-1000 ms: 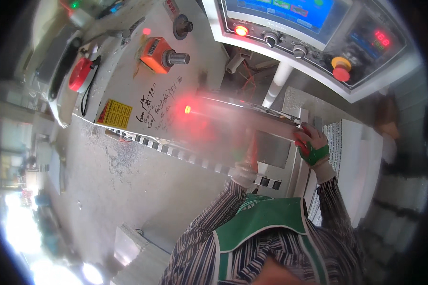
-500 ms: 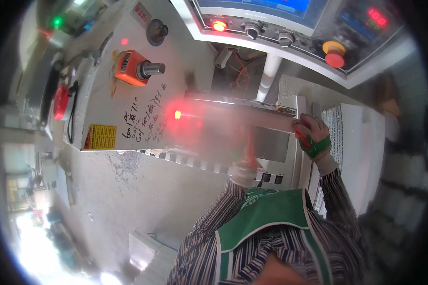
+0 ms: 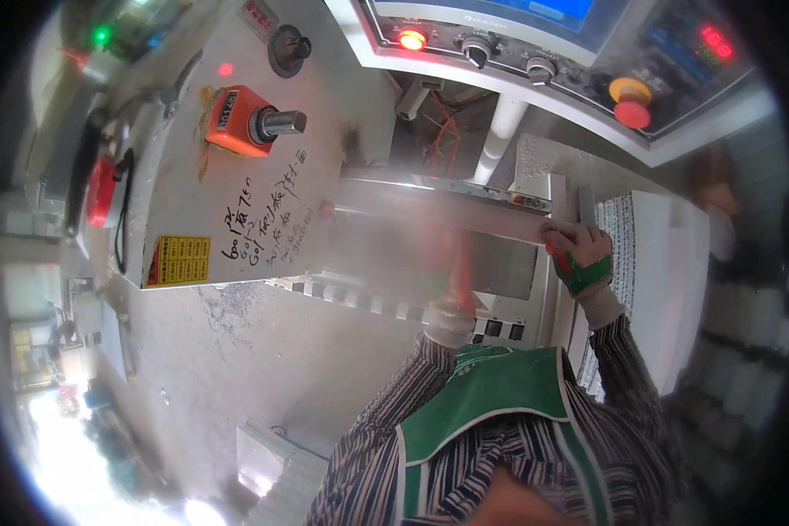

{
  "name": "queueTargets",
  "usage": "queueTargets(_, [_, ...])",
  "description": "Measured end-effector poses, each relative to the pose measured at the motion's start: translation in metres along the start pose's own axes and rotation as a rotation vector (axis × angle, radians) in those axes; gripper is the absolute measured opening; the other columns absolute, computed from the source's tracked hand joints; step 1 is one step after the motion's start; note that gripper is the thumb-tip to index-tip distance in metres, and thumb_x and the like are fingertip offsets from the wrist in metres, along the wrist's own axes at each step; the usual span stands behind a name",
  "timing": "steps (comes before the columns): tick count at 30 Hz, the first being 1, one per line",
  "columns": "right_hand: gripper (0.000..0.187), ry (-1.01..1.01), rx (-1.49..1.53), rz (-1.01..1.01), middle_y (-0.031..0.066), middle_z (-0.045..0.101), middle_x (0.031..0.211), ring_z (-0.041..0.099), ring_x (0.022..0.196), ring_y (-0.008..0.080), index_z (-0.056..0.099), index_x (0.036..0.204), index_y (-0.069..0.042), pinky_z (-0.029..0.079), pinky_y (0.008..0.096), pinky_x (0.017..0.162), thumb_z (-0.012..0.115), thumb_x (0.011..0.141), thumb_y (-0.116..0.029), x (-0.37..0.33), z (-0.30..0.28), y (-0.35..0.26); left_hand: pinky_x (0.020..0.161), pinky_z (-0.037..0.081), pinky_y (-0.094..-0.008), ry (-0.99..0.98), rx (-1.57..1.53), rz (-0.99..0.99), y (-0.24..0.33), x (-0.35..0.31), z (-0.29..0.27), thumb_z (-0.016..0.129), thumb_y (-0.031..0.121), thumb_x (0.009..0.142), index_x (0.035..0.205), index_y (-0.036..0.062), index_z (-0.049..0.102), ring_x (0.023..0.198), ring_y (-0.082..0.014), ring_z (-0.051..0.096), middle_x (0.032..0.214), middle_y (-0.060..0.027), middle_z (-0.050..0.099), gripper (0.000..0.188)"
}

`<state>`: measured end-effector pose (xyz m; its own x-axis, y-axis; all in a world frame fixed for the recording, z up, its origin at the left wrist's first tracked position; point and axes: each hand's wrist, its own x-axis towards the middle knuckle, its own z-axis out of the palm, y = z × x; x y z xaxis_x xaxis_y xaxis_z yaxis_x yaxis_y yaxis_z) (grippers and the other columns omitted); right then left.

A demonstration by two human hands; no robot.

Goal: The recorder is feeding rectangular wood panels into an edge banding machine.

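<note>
2 gloved hands of ours meet 1 long silvery metal profile bar [image 3: 438, 206] in front of a grey machine; from left to right we see:

- A red handle-like part [image 3: 102, 189] on the far left flank of the machine, with a black cable hanging beside it.
- A yellow rectangular warning label [image 3: 182, 260] low on the grey sheet-metal machine panel [image 3: 193, 175], with black handwriting just to its right.
- An orange block with a steel cylindrical knob [image 3: 252, 121] higher on the same panel, and 1 dark round knob [image 3: 289, 49] above it.
- The bar lies level across the middle, from the panel's right edge toward our right hand; its left part looks blurred.
- Our left hand [image 3: 451, 294], in a glove with a pale cuff and reddish fingers, reaches up to the underside of the bar near its middle. It is smeared by motion, so we cannot tell whether its fingers are spread or closed.
- A white control console [image 3: 535, 79] above, with 1 glowing red button [image 3: 411, 39], 2 dark rotary knobs and 1 red mushroom button on a yellow ring [image 3: 630, 95].
- Our right hand [image 3: 579, 259], in a red and green glove, curls closed round the right end of the bar, fingers wrapped over its top edge.
- A stack of pale profile lengths [image 3: 649, 280] just right of that hand.
</note>
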<state>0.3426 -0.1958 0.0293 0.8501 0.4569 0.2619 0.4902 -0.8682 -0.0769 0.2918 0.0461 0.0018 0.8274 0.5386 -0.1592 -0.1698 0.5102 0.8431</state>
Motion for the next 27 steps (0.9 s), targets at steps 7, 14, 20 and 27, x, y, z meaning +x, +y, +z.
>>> queueTargets(7, [0.026, -0.045, 0.014, -0.058, -0.0001, 0.069, 0.108, 0.066, 0.098, 0.0252, 0.072, 0.111, -0.026, 0.054, 0.0439, 0.080, 0.073, 0.085, -0.031, 0.027, -0.003, -0.035, 0.086, 0.054, -0.0218, 0.079, -0.118, -0.144, 0.038, 0.019, -0.012, 0.068, 0.014, 0.102, 0.147, 0.0127, 0.052, 0.101, -0.0061, 0.061, 0.112, 0.0045, 0.061, 0.048])
queueTargets(14, [0.029, -0.110, 0.081, -0.081, 0.0023, 0.067, 0.104, 0.066, 0.102, 0.0252, 0.071, 0.114, -0.025, 0.057, 0.0428, 0.081, 0.072, 0.086, -0.033, 0.057, 0.001, -0.080, 0.077, 0.058, -0.0256, 0.109, -0.235, -0.125, 0.071, 0.055, -0.031, 0.070, 0.019, 0.101, 0.130, 0.0126, 0.063, 0.089, -0.0108, 0.066, 0.101, 0.0001, 0.067, 0.030])
queueTargets(20, [0.029, -0.127, 0.031, -0.088, 0.0038, 0.066, 0.104, 0.067, 0.102, 0.0254, 0.071, 0.115, -0.024, 0.057, 0.0427, 0.082, 0.069, 0.087, -0.032, 0.073, 0.012, -0.105, 0.088, 0.056, -0.0275, 0.043, -0.003, -0.157, 0.065, 0.038, -0.047, 0.071, 0.028, 0.101, 0.132, 0.0119, 0.062, 0.099, -0.0119, 0.066, 0.109, -0.0029, 0.068, 0.036])
queueTargets(27, [0.028, 0.017, -0.023, -0.164, 0.0037, 0.065, 0.093, 0.068, 0.085, 0.0284, 0.070, 0.116, -0.027, 0.057, 0.0470, 0.070, 0.065, 0.092, -0.039, 0.092, 0.053, -0.126, 0.111, 0.045, -0.0331, -0.380, 0.187, 0.166, 0.012, -0.050, -0.080, 0.058, 0.020, 0.106, 0.146, 0.0035, 0.052, 0.134, -0.0180, 0.052, 0.146, -0.0094, 0.056, 0.044])
